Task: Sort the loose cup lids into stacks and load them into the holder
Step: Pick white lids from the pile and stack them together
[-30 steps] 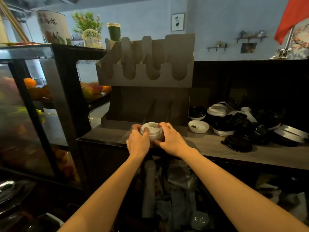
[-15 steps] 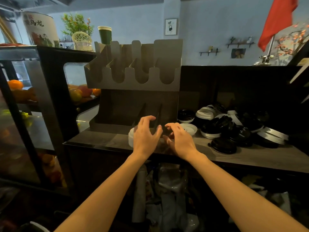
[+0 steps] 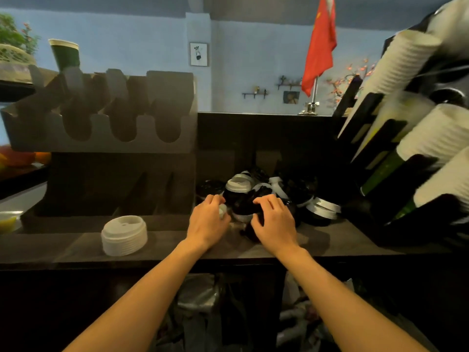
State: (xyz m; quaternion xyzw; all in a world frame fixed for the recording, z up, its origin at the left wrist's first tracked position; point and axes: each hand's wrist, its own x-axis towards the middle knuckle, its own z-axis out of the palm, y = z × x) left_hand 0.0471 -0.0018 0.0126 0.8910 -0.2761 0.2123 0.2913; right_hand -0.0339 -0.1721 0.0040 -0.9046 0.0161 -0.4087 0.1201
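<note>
White lid (image 3: 222,211) sits pinched by fingers of the left hand (image 3: 206,222); the right hand (image 3: 275,221) curls onto black lids (image 3: 241,203), grip unclear.

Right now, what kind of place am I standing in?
Probably a café or drinks bar: a pile of loose cup lids, stacks of paper cups racked at the right, and a slotted lid holder on the counter.

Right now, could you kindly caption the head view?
Left hand grips a white lid, right hand touches black lids; white stack before the holder.
</note>
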